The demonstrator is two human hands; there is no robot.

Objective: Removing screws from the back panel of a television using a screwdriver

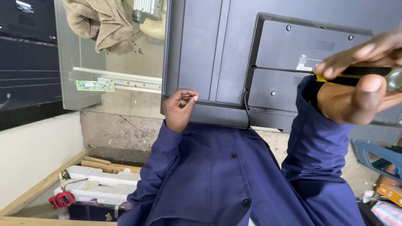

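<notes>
Workshop, right hand (360, 90) gripping screwdriver (293, 72), television back (217, 54)

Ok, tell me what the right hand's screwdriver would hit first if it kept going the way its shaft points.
Probably the grey plastic back cover of the dark flat television: the right hand aims the yellow-and-black screwdriver leftward, tip at the cover's left edge. Depth is unclear.

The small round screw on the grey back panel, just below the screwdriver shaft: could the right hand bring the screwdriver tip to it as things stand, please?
Probably yes. The right hand already holds the screwdriver flat across the back panel, and the screw lies bare just below the shaft, with nothing covering it.
</notes>
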